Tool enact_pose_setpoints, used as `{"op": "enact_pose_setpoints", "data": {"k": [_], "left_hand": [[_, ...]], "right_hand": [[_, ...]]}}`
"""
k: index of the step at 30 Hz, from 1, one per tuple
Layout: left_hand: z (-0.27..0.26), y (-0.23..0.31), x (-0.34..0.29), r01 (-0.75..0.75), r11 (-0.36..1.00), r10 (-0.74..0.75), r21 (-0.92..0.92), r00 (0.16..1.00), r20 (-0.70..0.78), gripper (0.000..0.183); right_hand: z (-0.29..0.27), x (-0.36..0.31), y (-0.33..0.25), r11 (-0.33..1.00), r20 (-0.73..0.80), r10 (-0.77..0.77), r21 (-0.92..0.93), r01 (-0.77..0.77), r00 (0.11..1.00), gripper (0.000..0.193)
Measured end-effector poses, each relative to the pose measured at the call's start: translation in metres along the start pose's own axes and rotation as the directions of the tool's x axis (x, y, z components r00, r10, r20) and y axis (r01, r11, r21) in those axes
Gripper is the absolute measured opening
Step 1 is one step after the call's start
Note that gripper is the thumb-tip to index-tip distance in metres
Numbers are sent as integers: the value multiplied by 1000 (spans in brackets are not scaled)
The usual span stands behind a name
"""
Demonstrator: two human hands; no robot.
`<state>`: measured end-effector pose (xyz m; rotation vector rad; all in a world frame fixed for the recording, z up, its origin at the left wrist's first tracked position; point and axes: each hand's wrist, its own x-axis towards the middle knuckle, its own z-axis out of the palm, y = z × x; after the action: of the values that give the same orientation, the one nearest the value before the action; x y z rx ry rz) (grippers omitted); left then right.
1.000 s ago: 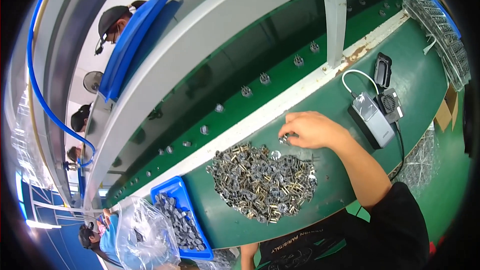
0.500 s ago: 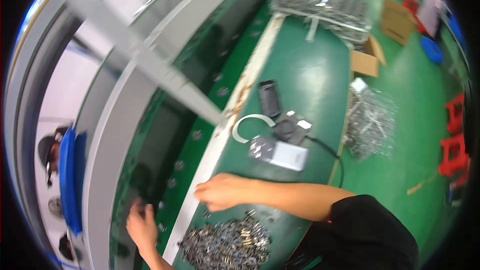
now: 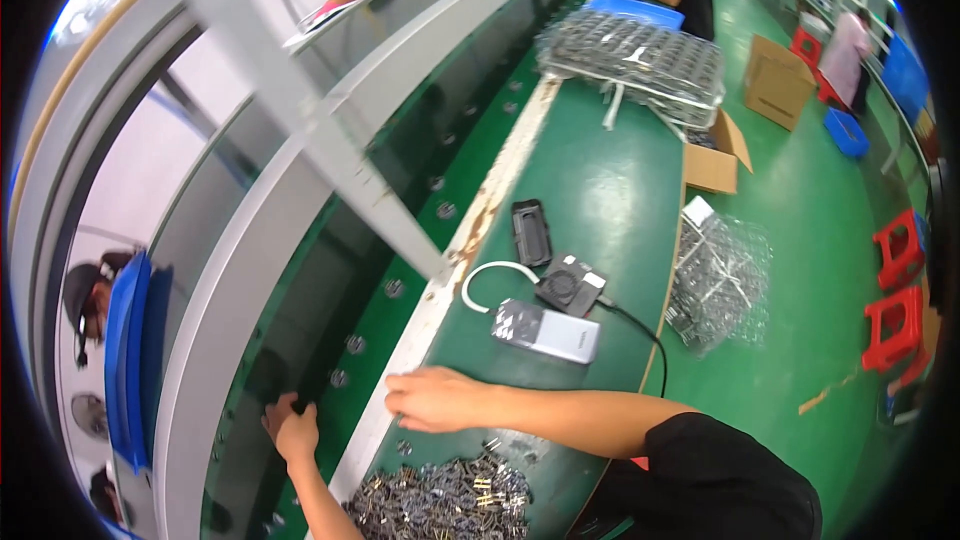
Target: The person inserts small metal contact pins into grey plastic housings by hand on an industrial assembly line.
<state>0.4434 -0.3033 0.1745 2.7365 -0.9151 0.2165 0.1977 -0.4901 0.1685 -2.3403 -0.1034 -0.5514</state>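
My left hand point(image 3: 291, 430) is over the green conveyor belt point(image 3: 352, 305), its thumb and index finger apart with a dark gap between them. Nothing held shows there. Fingers curled together, my right hand point(image 3: 435, 400) rests above the pale edge strip of the green table; whatever is in its fingertips is hidden. Just nearer than that hand spreads a pile of small metal parts point(image 3: 445, 502), grey and dark with some brass-coloured pins. One loose part point(image 3: 404, 447) lies between the pile and my right hand. Small round parts point(image 3: 395, 288) sit spaced out along the belt.
Beyond my right arm lie a power bank point(image 3: 566, 336), a small black fan-like device point(image 3: 571, 285) with a cable, and a black case point(image 3: 531, 232). A grey post point(image 3: 370, 190) rises at the table edge. Stacked clear trays point(image 3: 640, 55) stand farther off. People work beyond.
The view has tilted up, showing more of the far end and a co-worker there. My left hand has moved slightly farther along the belt. My right hand stays near the table edge, fingers curled.
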Motion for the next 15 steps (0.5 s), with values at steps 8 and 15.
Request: {"op": "enact_pose_setpoints", "data": {"k": [8, 15], "left_hand": [[-1, -9, -17, -59, 995, 61, -82, 998, 21, 28], [3, -27, -15, 101, 971, -96, -215, 995, 33, 29]], "right_hand": [[7, 5, -7, 930, -149, -248, -312, 193, 957, 21], [12, 5, -21, 936, -152, -283, -258, 238, 947, 13]]}}
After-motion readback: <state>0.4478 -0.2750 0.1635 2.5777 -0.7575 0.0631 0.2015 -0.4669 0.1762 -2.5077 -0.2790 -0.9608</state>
